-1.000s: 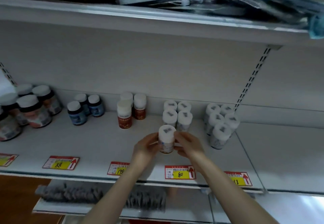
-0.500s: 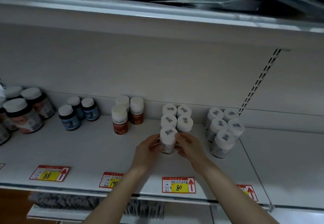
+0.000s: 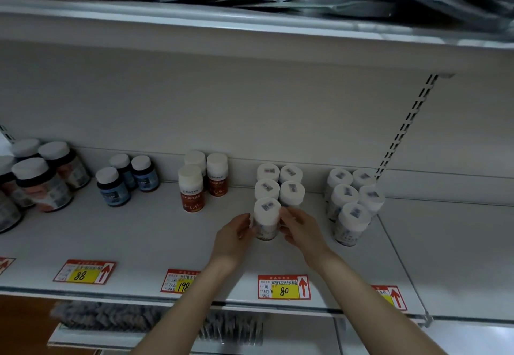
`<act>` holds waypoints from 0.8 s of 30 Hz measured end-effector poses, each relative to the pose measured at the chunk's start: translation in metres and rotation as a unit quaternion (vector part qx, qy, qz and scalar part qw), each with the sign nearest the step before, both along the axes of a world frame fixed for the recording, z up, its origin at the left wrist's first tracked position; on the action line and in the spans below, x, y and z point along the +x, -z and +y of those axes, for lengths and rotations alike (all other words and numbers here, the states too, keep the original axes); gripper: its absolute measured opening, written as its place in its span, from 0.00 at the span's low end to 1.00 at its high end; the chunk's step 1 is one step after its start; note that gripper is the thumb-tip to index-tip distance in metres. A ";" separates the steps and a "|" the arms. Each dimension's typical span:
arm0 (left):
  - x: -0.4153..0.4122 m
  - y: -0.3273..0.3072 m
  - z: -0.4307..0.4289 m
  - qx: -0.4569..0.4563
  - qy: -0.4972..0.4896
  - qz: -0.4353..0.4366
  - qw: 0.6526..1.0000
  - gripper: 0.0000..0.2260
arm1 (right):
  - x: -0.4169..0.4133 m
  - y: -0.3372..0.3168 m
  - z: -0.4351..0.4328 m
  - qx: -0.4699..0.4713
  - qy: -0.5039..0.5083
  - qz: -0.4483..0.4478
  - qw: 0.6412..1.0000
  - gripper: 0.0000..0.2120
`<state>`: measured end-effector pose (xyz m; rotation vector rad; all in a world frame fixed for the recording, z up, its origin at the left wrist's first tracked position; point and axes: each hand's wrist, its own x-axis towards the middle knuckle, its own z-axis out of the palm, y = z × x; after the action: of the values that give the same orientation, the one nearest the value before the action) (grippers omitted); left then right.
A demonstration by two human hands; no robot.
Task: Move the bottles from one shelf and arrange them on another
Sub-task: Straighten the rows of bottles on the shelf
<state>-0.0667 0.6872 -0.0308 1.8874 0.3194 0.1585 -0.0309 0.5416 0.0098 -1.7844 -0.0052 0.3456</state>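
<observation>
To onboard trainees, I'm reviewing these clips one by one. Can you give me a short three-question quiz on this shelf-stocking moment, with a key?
1. True or false: only the right hand holds the front white-capped bottle.
2. The price tag nearest in front of that bottle reads: A) 88 B) 80 C) 198.
3. How many red-labelled bottles are in view?
Key: 1 false, the left hand holds it too; 2 B; 3 three.
</observation>
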 end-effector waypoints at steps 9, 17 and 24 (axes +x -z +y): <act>-0.039 -0.014 0.013 0.047 -0.017 0.001 0.999 0.17 | -0.025 -0.004 0.000 -0.029 0.064 -0.014 0.997 0.17; -0.079 -0.016 0.015 0.077 0.008 -0.027 0.997 0.16 | -0.073 0.003 0.001 -0.025 0.100 -0.044 0.994 0.08; -0.089 -0.019 -0.016 0.085 0.051 -0.052 0.994 0.16 | -0.095 0.006 -0.019 -0.008 0.143 -0.063 0.988 0.05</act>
<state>-0.1559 0.6710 -0.0113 2.0513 0.1423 0.2194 -0.1263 0.5226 0.0040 -1.7907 0.1633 0.0274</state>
